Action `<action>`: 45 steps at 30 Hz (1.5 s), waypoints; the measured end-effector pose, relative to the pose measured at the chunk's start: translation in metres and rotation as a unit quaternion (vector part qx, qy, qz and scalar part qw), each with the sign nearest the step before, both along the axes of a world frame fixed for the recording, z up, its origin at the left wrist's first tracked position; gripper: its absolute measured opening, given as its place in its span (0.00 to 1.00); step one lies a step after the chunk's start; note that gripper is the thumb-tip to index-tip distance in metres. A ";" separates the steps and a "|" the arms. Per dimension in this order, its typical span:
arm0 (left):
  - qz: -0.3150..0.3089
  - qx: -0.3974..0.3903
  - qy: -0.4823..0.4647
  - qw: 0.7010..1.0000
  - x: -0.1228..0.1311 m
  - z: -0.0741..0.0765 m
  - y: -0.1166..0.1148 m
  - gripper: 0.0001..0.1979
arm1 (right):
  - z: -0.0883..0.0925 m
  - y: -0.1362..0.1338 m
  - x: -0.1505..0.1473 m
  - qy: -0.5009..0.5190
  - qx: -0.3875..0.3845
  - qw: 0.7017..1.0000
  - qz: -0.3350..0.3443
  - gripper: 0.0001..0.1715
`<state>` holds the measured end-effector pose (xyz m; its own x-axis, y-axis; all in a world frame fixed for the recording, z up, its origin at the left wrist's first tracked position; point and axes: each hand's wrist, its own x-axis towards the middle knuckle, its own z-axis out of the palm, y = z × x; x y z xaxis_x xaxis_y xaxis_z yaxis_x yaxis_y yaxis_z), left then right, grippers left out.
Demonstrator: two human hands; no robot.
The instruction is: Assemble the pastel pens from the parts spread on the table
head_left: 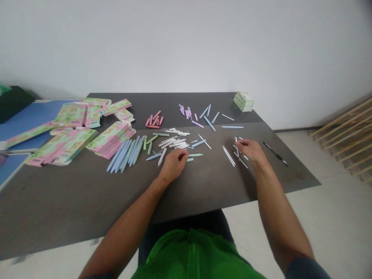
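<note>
My right hand [250, 150] is closed in a pinch on a thin white pen refill [236, 142], over a few more refills lying on the table. Two white refills [228, 155] lie side by side to its left. My left hand [175, 164] rests with curled fingers by a light green pen barrel [195, 155]; what the fingers hold, if anything, is hidden. Just beyond it is a pile of white pen parts [176, 142]. Blue and green pens [126, 153] lie in a row left of that hand.
Pink-and-green cartons [112, 137] are heaped at the left, partly over blue trays [43, 112]. Red pen parts [154, 120], purple parts [188, 112] and blue parts [209, 122] lie farther back. A small box [243, 101] stands back right; a black pen [275, 154] lies near the right edge.
</note>
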<state>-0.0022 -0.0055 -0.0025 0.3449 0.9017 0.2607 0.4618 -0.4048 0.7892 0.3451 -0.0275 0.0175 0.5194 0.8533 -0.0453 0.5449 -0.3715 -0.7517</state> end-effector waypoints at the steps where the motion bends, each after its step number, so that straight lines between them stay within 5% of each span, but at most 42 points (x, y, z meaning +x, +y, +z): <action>1: 0.001 0.000 -0.003 1.000 0.000 0.000 0.000 0.06 | 0.004 0.002 -0.003 0.087 0.025 0.996 0.010 0.10; 4: 0.005 0.000 -0.010 1.000 -0.001 -0.001 0.000 0.06 | 0.014 0.008 -0.013 0.288 0.069 0.953 0.060 0.11; 7: 0.013 -0.004 -0.016 1.000 -0.001 -0.001 -0.001 0.06 | 0.022 0.013 -0.029 0.368 0.083 0.922 0.086 0.15; 20: 0.100 -0.082 -0.158 0.979 -0.017 -0.006 0.016 0.03 | 0.023 0.052 -0.149 0.434 0.128 0.868 0.206 0.30; 25: 0.155 -0.117 -0.194 0.962 -0.025 0.002 0.019 0.09 | 0.010 0.055 -0.167 0.447 0.126 0.852 0.241 0.23; 31: 0.154 -0.176 -0.269 0.934 -0.026 0.006 0.021 0.11 | -0.002 0.047 -0.168 0.450 0.109 0.857 0.225 0.22; 38: 0.085 -0.285 -0.437 0.849 -0.019 0.008 0.015 0.16 | -0.011 0.036 -0.184 0.411 0.111 0.874 0.234 0.21; 45: 0.073 -0.308 -0.515 0.796 -0.024 0.010 0.016 0.14 | -0.017 0.033 -0.188 0.152 0.165 0.927 0.301 0.10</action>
<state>-0.0260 0.0106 0.0076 0.1130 0.9789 -0.1702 -0.5531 0.2043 0.8077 0.1567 0.0054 0.0007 -0.0493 0.9777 0.2040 0.3224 0.2089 -0.9232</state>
